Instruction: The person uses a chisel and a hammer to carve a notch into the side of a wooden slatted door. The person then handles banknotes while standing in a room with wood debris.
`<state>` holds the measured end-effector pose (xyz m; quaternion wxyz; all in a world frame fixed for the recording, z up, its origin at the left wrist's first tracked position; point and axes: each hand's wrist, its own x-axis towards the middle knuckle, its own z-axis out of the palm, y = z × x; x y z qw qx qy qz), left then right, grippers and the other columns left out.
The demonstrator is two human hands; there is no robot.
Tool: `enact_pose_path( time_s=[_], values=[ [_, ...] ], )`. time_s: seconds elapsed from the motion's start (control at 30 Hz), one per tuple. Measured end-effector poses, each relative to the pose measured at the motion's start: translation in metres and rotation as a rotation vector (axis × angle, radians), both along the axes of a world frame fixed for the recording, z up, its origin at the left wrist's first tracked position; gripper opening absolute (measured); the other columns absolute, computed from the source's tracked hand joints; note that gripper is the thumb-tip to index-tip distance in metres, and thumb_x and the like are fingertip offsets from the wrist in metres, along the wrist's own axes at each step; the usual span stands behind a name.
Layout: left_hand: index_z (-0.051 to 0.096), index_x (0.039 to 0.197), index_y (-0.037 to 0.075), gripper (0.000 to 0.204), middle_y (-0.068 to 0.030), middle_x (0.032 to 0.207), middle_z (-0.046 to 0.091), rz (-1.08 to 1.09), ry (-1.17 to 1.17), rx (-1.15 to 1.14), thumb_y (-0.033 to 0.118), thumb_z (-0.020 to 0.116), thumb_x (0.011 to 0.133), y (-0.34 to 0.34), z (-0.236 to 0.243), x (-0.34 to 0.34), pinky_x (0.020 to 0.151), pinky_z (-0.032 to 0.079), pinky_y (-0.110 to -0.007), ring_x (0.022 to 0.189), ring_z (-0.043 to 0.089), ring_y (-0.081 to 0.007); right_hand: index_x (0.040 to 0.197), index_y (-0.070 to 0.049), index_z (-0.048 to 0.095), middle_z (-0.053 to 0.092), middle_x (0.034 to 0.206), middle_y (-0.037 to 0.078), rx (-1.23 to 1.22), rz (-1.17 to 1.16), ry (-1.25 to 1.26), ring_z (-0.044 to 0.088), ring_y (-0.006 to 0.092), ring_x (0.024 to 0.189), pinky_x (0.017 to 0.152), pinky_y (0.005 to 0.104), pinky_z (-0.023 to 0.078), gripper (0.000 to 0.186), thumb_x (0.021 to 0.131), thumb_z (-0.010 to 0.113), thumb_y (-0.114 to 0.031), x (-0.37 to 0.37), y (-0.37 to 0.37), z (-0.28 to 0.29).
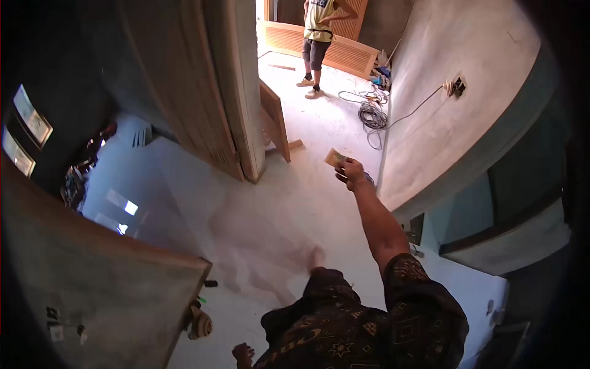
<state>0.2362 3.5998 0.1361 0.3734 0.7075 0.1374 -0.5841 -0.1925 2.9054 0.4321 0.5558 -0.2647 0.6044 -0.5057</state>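
My right arm reaches forward over the pale floor (pixel 289 203). In my right hand (pixel 351 172) is a small flat tan piece (pixel 334 158), pinched between thumb and fingers; it looks stiff and rectangular, and its exact kind is unclear. The wall on the right is close beside this hand. Low at the bottom edge hangs my left hand (pixel 243 353), small in view, with its fingers loosely bent and apart and nothing visible in it. One foot (pixel 316 255) shows blurred below me.
A wooden door frame (pixel 236 123) stands ahead to the left. Beyond it a person (pixel 318 37) stands near a louvred wooden panel (pixel 350 56). Coiled cable (pixel 372 115) lies by the right wall, whose socket hole (pixel 456 87) has wires. A wooden board (pixel 274 120) leans by the frame.
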Motion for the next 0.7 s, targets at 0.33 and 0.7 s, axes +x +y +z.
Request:
enact_pose_path(
  time_s=[0.33,0.7],
  values=[
    [0.059,0.097,0.007,0.019,-0.0098,0.085,0.063,-0.112,-0.488,-0.193,0.026,0.060,0.093,-0.438,0.125,0.008,0.053,0.049,-0.033,0.058,0.059,-0.0183,0.110,-0.009,0.065,0.069,0.085,0.003,-0.041,-0.135,-0.041,0.065,0.0143,0.068,0.058,0.0372,0.056,0.027,0.083,0.067,-0.004,-0.146,-0.227,0.034],
    [0.056,0.116,0.012,0.032,-0.0131,0.110,0.062,-0.083,-0.140,0.111,0.031,0.060,0.091,-0.585,0.028,-0.077,0.078,0.053,-0.052,0.104,0.063,-0.0314,0.110,-0.016,0.062,0.066,0.091,-0.002,-0.139,0.074,-0.016,0.064,0.0123,0.080,0.071,0.0365,0.054,0.018,0.092,0.064,-0.015,-0.177,-0.553,0.081]
  ],
)
